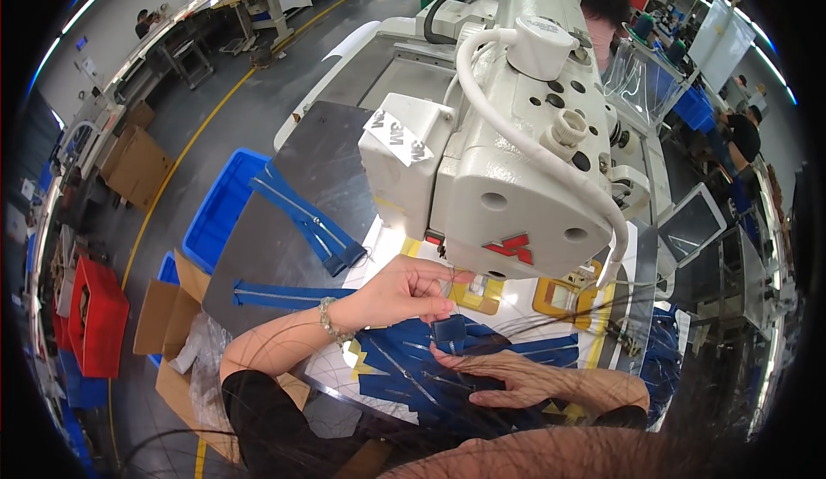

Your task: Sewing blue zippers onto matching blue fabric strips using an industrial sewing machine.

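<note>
My left hand (404, 294) is bent above a small dark-blue fabric square (448, 333), thumb and fingers close together; I can't tell whether they pinch anything. My right hand (514, 377) reaches its fingertips to the square's lower edge, thumb apart; its grip is unclear. Under and between both hands spreads a pile of blue fabric strips with silvery zippers (391, 358), partly covered by my right hand and crossed by dark hairs. Beyond my hands, the white metal sewing machine (525, 186) bears a red emblem and lettered white tape (397, 137).
</note>
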The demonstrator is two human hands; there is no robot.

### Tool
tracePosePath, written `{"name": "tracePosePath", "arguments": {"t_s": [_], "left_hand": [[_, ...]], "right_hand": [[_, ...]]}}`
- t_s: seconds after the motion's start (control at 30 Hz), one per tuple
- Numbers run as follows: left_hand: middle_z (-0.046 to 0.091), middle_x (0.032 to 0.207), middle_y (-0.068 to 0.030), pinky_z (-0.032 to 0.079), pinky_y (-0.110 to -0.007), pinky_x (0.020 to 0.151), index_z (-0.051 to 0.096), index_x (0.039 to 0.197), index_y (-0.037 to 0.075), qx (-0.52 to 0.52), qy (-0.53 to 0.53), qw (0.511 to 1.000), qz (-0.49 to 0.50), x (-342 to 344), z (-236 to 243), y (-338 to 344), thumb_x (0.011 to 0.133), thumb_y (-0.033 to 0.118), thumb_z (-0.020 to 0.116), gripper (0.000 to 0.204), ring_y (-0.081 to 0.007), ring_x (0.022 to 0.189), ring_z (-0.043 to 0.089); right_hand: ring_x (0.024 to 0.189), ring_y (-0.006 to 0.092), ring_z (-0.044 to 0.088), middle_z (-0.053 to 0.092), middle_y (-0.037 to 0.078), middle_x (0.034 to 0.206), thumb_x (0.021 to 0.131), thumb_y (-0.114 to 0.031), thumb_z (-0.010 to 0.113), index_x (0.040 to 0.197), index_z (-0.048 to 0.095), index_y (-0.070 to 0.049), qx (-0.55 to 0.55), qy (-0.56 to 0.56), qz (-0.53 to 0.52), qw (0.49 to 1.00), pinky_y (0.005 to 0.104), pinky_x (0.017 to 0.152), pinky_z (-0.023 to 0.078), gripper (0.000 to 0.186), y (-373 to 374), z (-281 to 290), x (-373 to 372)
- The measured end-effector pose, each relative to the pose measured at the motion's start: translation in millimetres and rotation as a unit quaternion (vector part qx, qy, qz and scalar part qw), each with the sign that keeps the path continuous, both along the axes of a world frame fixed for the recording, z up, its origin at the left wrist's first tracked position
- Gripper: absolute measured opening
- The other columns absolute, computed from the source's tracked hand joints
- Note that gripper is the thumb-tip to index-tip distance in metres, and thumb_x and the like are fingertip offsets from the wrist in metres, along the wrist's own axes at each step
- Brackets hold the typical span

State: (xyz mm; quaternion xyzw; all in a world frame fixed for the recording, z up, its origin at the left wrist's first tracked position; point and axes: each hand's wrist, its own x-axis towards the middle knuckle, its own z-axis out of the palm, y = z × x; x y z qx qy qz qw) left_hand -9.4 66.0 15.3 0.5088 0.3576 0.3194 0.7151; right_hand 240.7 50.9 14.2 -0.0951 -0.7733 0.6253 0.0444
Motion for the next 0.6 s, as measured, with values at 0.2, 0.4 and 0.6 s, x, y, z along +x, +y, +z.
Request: {"name": "tracePosePath", "arguments": {"t_s": [0.2, 0.4, 0.6], "left_hand": [[0.063, 0.07, -0.0021, 0.047, -0.02, 0.064, 0.051, 0.131, 0.001, -0.009, 0.002, 1.0, 0.001, -0.7, -0.1, -0.6, 0.087, 0.005, 0.062, 0.045, -0.0055, 0.064, 0.055], [0.068, 0.077, -0.002, 0.049, -0.017, 0.065, 0.052, 0.131, 0.004, 0.001, -0.008, 1.0, -0.008, -1.9, -5.7, -0.2, 0.088, 0.008, 0.064, 0.045, -0.0026, 0.07, 0.059], [0.069, 0.08, -0.0045, 0.05, -0.017, 0.067, 0.054, 0.128, 0.004, 0.011, 0.026, 1.0, 0.007, -1.2, -0.6, 0.5, 0.089, 0.008, 0.062, 0.04, -0.004, 0.071, 0.061]], "right_hand": [[0.103, 0.0231, 0.059, 0.037, 0.012, 0.146, 0.088, -0.01, 0.057, 0.148, 0.024, -0.012, 0.003, 0.021, -0.006, 1.0, 0.0292, 0.087, 0.045, 0.069, -0.5, -2.4, -1.5], [0.106, 0.023, 0.058, 0.034, 0.01, 0.149, 0.089, -0.011, 0.056, 0.148, 0.024, -0.012, 0.002, 0.015, -0.004, 1.0, 0.0292, 0.088, 0.045, 0.067, 0.0, -6.6, -0.5], [0.115, 0.0203, 0.053, 0.028, 0.008, 0.152, 0.09, -0.012, 0.055, 0.148, 0.022, -0.012, -0.036, 0.002, -0.002, 0.999, 0.0288, 0.093, 0.041, 0.066, 1.9, -7.3, 0.2]]}}
